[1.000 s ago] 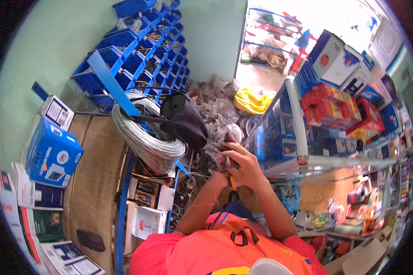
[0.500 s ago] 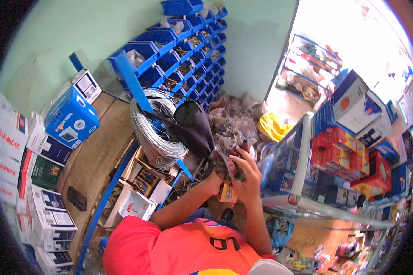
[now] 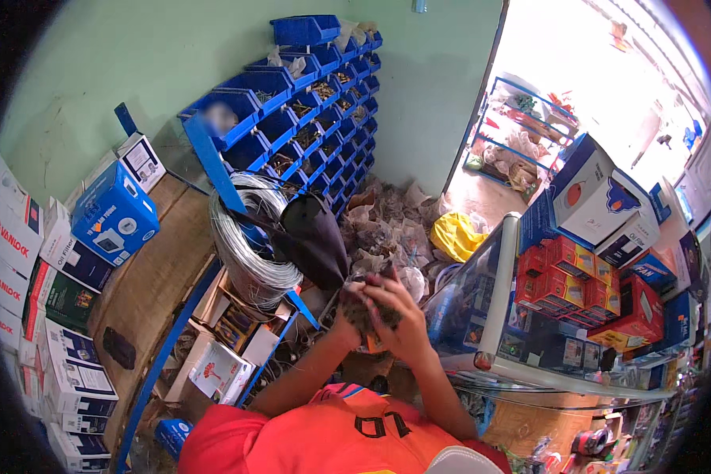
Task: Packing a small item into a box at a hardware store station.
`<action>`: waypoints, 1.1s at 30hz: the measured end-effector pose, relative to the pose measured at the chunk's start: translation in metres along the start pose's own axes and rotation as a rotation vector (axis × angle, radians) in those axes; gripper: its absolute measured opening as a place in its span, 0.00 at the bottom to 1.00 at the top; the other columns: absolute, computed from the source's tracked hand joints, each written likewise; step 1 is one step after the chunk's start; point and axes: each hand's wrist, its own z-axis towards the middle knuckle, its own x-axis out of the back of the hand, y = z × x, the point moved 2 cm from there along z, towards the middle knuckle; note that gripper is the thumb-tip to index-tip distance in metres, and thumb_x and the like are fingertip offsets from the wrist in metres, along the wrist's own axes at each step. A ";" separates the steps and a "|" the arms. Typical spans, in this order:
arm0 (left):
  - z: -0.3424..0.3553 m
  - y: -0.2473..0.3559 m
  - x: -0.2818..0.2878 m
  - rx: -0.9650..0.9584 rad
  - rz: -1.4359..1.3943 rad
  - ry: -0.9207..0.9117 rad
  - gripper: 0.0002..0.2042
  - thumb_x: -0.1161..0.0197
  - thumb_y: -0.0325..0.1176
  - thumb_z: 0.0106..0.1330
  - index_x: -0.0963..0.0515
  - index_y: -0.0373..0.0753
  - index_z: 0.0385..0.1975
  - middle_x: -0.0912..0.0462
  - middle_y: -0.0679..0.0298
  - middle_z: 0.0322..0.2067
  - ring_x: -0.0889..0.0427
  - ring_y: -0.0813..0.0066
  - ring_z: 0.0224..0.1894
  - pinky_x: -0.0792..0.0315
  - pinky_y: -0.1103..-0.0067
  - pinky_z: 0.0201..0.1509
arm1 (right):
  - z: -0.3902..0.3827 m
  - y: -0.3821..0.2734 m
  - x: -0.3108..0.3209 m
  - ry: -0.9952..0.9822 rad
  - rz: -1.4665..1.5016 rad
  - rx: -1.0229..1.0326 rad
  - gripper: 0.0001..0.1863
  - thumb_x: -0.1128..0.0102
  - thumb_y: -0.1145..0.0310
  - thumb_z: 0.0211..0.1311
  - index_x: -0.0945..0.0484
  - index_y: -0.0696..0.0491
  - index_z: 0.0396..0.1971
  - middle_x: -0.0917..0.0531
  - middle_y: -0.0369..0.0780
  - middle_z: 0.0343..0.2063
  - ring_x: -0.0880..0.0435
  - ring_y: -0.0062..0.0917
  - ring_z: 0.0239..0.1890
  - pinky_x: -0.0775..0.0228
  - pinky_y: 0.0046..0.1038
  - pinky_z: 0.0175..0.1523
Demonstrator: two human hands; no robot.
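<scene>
A dark, rumpled bundle (image 3: 362, 313) is clasped between the left hand (image 3: 344, 329) and the right hand (image 3: 401, 324), both curled closely about it. Room is narrowed by the wire coil (image 3: 265, 281) and the counter's pale edge (image 3: 499, 294); beyond, the corner is filled by plastic bags (image 3: 391, 225).

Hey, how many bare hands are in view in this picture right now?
2: the left hand at the left side of the dark object, partly hidden by it, and the right hand gripping its right side. No others show.
</scene>
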 end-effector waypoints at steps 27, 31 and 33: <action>-0.020 0.012 0.030 0.443 0.019 0.103 0.26 0.47 0.41 0.67 0.26 0.48 0.66 0.20 0.46 0.57 0.14 0.60 0.34 0.17 0.63 0.41 | -0.101 0.102 0.011 0.449 0.295 -0.616 0.10 0.35 0.68 0.74 0.19 0.57 0.48 0.14 0.35 0.38 0.19 0.18 0.40 0.25 0.27 0.48; -0.031 0.002 -0.012 0.425 0.180 0.020 0.30 0.49 0.37 0.73 0.39 0.54 0.77 0.22 0.52 0.61 0.14 0.67 0.37 0.16 0.69 0.44 | -0.101 0.101 -0.006 0.345 0.264 -0.716 0.22 0.42 0.57 0.80 0.28 0.57 0.63 0.20 0.39 0.51 0.24 0.22 0.55 0.31 0.28 0.61; -0.031 -0.001 -0.020 0.339 0.187 0.011 0.28 0.49 0.36 0.74 0.38 0.53 0.76 0.19 0.57 0.56 0.13 0.67 0.41 0.17 0.70 0.47 | -0.100 0.082 -0.035 0.228 0.327 -0.711 0.39 0.56 0.40 0.81 0.45 0.54 0.77 0.33 0.47 0.67 0.34 0.31 0.70 0.42 0.34 0.74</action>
